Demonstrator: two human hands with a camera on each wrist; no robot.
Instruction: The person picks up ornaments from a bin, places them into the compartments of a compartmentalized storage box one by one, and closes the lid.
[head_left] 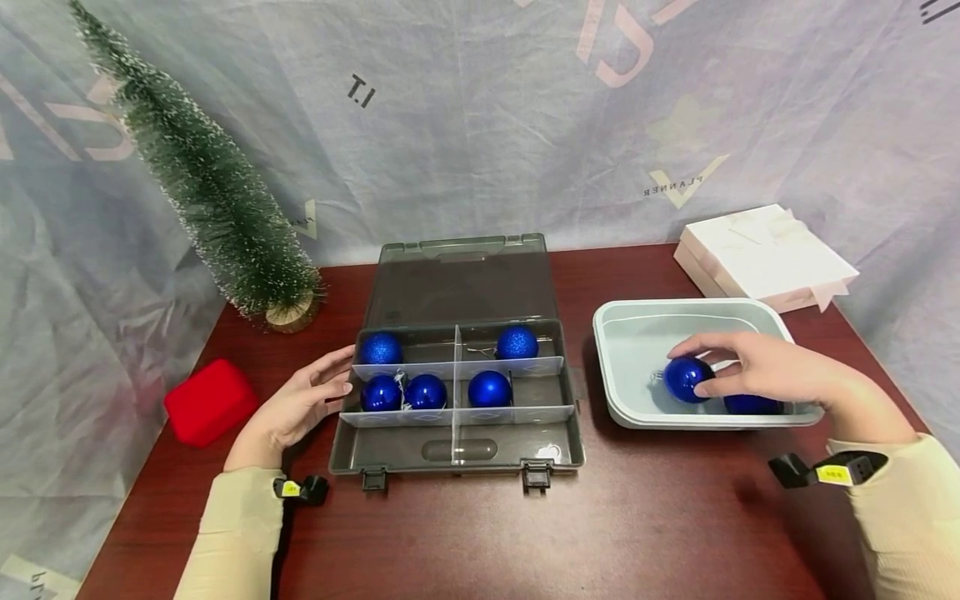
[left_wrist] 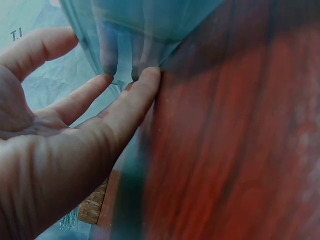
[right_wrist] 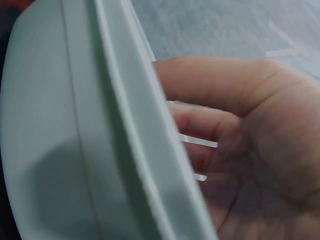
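Note:
A smoky clear divided case [head_left: 490, 437] stands with its lid [head_left: 461, 283] laid back. Its back row holds a glittery blue bauble on each side, left [head_left: 381, 348] and right [head_left: 517, 342]. Two shiny blue baubles [head_left: 426, 392] share the middle-left compartment; a matte blue one [head_left: 490, 389] sits middle-right. My left hand [head_left: 303, 404] touches the case's left side with extended fingers; the left wrist view shows fingertips at its wall. Inside the pale grey tub [head_left: 622, 333], my right hand [head_left: 772, 371] pinches a shiny blue bauble [head_left: 687, 380]. Another blue bauble [head_left: 752, 405] lies partly hidden beneath that hand.
A frosted miniature Christmas tree [head_left: 217, 200] on a wooden base rises at the back left. Nearer on that side lies a red box [head_left: 211, 402]. Behind the tub sits a white gift box [head_left: 765, 250] with a ribbon. Printed grey cloth [head_left: 465, 150] hangs along the table's back edge.

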